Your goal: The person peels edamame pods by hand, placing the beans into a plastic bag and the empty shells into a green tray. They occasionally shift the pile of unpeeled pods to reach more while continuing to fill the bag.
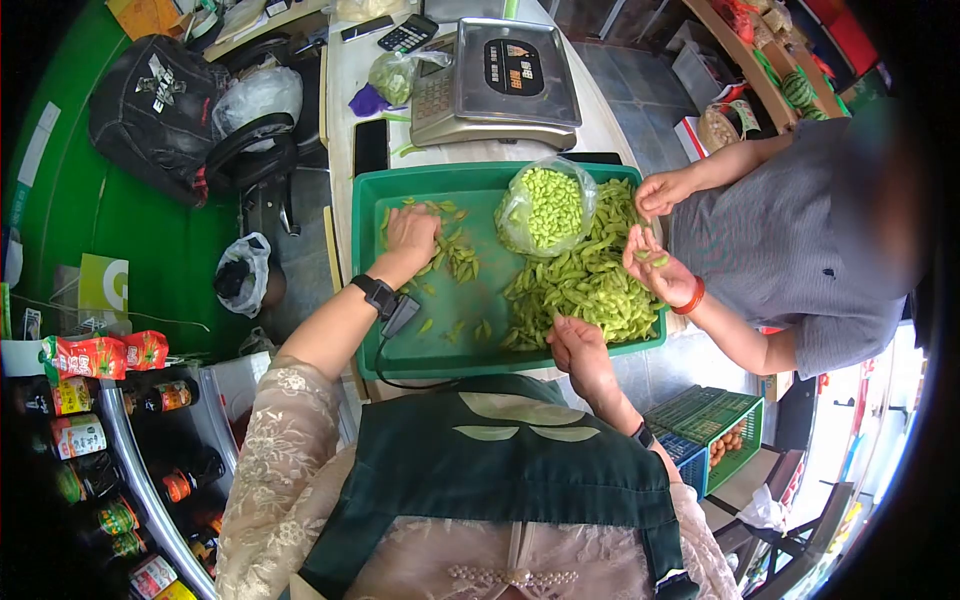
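A green plastic tray (470, 345) holds a heap of green soybean pods (590, 290) on its right side and scattered pods or shells (458, 258) on its left. My left hand (412, 235) is over the scattered ones, back upward, with its fingers curled down; anything they hold is hidden. At the heap's near edge, my right hand (582, 352) is closed in a pinch, apparently on a pod mostly hidden by the fingers. Between the two sides stands an open clear plastic bag of shelled green soybeans (550, 208).
Across the tray's right end, another person (760, 220) holds pods in both hands. A weighing scale (510, 85) stands behind the tray, beside a phone (371, 146) and a calculator (408, 34). A black cable (400, 384) hangs from my left wrist. Crates (735, 430) stand lower right.
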